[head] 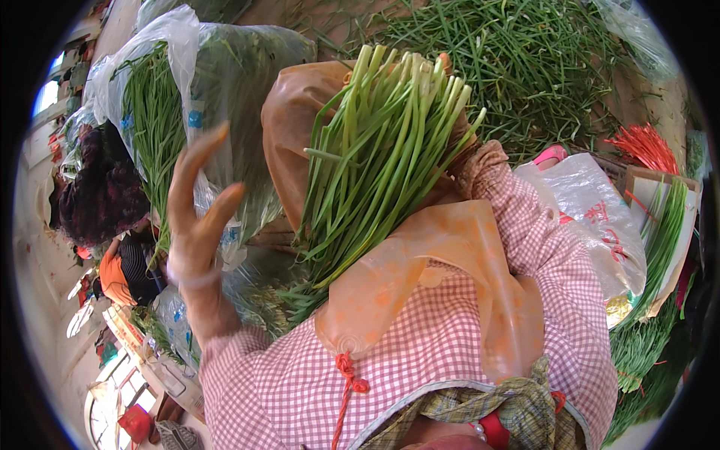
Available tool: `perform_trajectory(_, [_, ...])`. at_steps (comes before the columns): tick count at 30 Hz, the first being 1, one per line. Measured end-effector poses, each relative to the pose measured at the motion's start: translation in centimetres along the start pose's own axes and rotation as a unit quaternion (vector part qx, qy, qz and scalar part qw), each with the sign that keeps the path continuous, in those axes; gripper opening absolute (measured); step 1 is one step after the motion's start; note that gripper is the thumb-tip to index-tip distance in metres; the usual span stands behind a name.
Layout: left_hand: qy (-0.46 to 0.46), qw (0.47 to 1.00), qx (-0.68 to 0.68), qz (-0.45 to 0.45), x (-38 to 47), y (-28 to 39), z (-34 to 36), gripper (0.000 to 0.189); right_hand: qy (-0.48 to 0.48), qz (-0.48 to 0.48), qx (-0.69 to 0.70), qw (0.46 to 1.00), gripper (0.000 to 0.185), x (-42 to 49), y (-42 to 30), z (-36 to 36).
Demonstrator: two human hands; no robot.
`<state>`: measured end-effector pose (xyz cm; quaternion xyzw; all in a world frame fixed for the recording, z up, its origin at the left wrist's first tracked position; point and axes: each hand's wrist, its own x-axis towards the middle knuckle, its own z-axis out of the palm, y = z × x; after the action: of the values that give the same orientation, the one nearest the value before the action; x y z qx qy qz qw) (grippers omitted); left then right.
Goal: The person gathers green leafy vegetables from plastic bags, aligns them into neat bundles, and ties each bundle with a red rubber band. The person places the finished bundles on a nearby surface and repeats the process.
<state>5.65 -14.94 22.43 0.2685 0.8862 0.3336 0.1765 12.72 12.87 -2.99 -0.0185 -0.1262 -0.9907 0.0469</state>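
My left hand (pixel 202 214) is raised at the left, blurred, fingers and thumb apart with nothing between them. A thick bundle of long green leafy stalks, apparently garlic chives (pixel 382 146), lies across my lap over an orange-brown plastic apron (pixel 298 112). Its pale cut ends point up and away from me, and its leaf tips reach down to the left. My right hand (pixel 458 140) is mostly hidden behind the bundle and holds it near the pale ends; a fingertip shows beyond them. My right sleeve is pink checked cloth.
Loose green stalks (pixel 506 62) cover the floor ahead. Clear plastic bags (pixel 247 73) of greens stand at the left. Right are a white sack (pixel 596 208), red ties (pixel 647 149), a box (pixel 664 247) holding stalks and tied bundles (pixel 641 349). Other people (pixel 107 191) sit far left.
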Motion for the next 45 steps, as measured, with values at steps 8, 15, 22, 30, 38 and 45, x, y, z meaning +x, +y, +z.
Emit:
perform_trajectory(8, [-0.230,0.937,-0.217,0.152,10.9,0.2,11.3,0.088,0.048,0.018,-0.087,0.995,0.070,-2.2,-0.4,4.1])
perform_trajectory(15, [-0.191,0.618,-0.683,-0.341,4.9,4.0,15.7,0.053,0.080,0.076,-0.251,0.962,0.065,-4.9,-2.3,7.7])
perform_trajectory(22, [-0.308,0.562,-0.685,-0.345,6.9,0.4,17.3,0.043,0.103,-0.247,-0.858,0.437,0.028,-7.3,-4.6,19.2])
perform_trajectory(30, [-0.342,0.586,-0.662,-0.319,7.3,-1.0,17.8,0.037,-0.159,-0.094,-0.982,0.030,0.031,-7.5,3.3,16.1])
perform_trajectory(38, [-0.335,0.586,-0.654,-0.341,7.3,-1.3,17.7,0.044,-0.213,-0.204,-0.951,0.092,0.035,-12.6,1.7,13.9])
perform_trajectory(45, [-0.308,0.629,-0.639,-0.317,7.3,-1.0,18.0,0.045,0.022,-0.194,-0.899,0.392,0.025,-12.6,2.6,14.9])
